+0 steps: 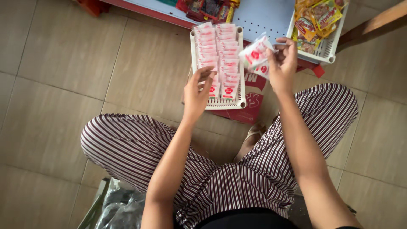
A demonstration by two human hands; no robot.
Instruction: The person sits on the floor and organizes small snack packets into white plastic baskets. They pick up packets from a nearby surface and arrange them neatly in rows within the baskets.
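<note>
Striped trousers (220, 178) filling foreground | left hand (197, 95) resting half-open on white tray (241, 104) of sachets (218, 46) | right hand (283, 63), just beside, pinching sachet bundle (255, 55) above tray's right edge

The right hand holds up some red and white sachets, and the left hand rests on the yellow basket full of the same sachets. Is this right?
Not quite. The head view shows that the basket is white, not yellow. The rest holds: the right hand holds up red and white sachets, and the left hand rests on the basket full of the same sachets.
</note>
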